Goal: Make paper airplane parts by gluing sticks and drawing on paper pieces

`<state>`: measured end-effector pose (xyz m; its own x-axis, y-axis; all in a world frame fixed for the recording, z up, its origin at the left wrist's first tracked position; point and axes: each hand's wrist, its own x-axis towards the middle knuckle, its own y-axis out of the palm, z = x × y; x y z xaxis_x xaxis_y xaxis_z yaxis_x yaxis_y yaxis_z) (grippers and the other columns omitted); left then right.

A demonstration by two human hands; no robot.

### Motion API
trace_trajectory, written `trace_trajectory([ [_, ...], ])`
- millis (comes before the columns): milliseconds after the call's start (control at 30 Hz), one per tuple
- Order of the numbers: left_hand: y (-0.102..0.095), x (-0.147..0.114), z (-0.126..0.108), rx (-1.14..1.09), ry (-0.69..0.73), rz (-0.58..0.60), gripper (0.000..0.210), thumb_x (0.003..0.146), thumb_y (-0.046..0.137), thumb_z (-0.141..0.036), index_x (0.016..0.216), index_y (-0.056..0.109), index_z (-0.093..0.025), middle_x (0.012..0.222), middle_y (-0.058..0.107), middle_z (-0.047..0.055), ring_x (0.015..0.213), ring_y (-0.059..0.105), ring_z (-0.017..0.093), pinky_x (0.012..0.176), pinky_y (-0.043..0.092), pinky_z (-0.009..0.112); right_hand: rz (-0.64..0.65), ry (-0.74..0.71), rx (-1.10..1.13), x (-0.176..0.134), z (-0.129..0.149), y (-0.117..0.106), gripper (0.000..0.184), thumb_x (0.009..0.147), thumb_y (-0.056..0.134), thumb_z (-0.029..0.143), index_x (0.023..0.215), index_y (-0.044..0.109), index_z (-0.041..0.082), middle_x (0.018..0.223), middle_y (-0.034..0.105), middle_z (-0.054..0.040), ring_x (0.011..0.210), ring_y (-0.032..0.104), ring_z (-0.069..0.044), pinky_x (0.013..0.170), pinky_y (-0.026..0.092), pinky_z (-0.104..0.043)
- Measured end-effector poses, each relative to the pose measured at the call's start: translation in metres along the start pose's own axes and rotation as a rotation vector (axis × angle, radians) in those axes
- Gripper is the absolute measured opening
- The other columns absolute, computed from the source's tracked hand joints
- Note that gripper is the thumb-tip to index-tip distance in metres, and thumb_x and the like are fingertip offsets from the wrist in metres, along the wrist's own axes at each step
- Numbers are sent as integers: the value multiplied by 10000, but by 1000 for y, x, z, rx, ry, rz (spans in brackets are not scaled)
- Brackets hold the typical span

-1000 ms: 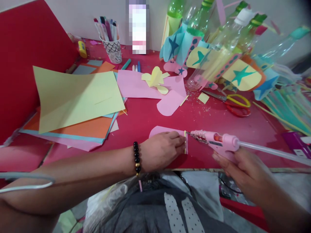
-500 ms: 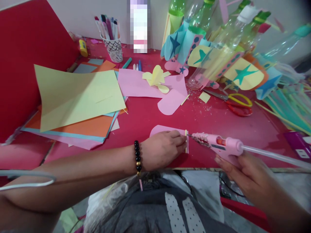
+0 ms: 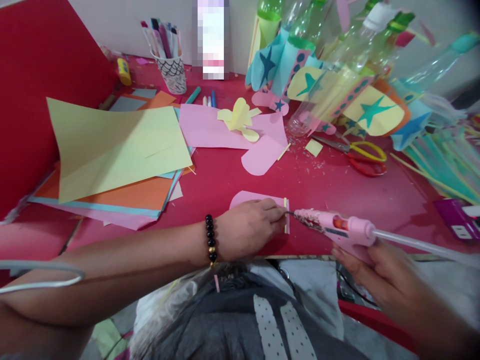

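My left hand [image 3: 255, 225] presses its closed fingers on a pink paper piece [image 3: 243, 198] with one rounded end, near the table's front edge. Along the straight end of that paper runs a thin pale yellow strip [image 3: 285, 201], partly covered by the fingertips. A pink glue gun [image 3: 337, 227] is gripped in my right hand [image 3: 378, 270], its nozzle pointing left. The nozzle's tip is at the strip, close to my left fingertips. From the gun's back sticks out a long clear glue stick [image 3: 412, 242].
A stack of coloured paper [image 3: 120, 150] lies left. Behind are pink sheets [image 3: 202, 125], a yellow paper cutout [image 3: 240, 117] and a cup of pens [image 3: 170, 72]. Decorated plastic bottles [image 3: 305, 95] stand at the back right, near scissors [image 3: 365, 152]. A purple box [image 3: 453, 220] sits far right.
The glue gun's tip has moved slightly toward me along the yellow strip. My left hand stays on the pink paper. The whole view has shifted a little.
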<state>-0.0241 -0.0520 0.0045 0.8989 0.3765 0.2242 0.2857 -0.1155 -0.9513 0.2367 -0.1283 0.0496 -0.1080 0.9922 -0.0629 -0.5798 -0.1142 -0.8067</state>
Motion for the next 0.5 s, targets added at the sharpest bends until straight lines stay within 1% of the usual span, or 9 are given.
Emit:
trace_trajectory([
  [67,0,0,0,-3,-7,-2,298,997,408,-177,1207,590,-70,1234,620,156,1156,554,225,1011,462,363,97,-2,-3,-4,-4,0,288,861,579,417,1061,681,237,813,734,-91,708,699,-282,674,603,-388],
  [100,0,1,0,2,-9,3,299,1000,401,-178,1202,596,-76,1238,620,153,1157,553,225,1013,461,361,119,-9,-13,-5,-5,0,307,873,563,410,1107,661,237,868,736,-99,766,704,-293,707,601,-398],
  [167,0,1,0,17,-4,21,305,1003,389,-183,1194,605,-83,1246,617,148,1160,548,226,1020,454,360,107,-21,-45,-7,-5,-1,341,878,562,406,1166,634,238,932,730,-103,820,702,-299,745,595,-408],
  [200,0,1,1,23,1,32,310,1004,385,-186,1195,606,-81,1249,615,147,1163,546,227,1024,450,362,104,-26,-57,-8,-5,-1,344,880,560,406,1171,631,236,931,728,-101,806,700,-294,744,593,-408],
  [267,1,1,1,31,14,44,322,1006,374,-184,1203,602,-69,1246,613,150,1166,543,230,1029,446,370,100,-35,-73,-10,-3,-1,321,884,552,409,1132,646,228,877,723,-93,744,693,-281,730,592,-411],
  [333,2,1,2,36,21,37,334,1007,363,-174,1213,596,-52,1239,615,155,1168,542,233,1032,443,376,95,-48,-81,-11,-1,-2,302,888,543,412,1097,658,228,863,718,-95,738,689,-282,730,591,-420],
  [400,2,1,2,37,23,28,339,1004,361,-159,1222,590,-37,1233,618,159,1171,542,236,1036,440,378,87,-68,-83,-13,-1,-2,308,889,541,412,1120,648,238,927,716,-104,812,692,-297,781,586,-439],
  [500,2,0,1,33,26,25,342,999,360,-147,1232,581,-30,1235,618,161,1183,540,236,1040,435,378,106,-62,-79,-16,-3,-2,360,893,546,407,1217,591,258,1074,702,-110,980,677,-318,901,555,-462],
])
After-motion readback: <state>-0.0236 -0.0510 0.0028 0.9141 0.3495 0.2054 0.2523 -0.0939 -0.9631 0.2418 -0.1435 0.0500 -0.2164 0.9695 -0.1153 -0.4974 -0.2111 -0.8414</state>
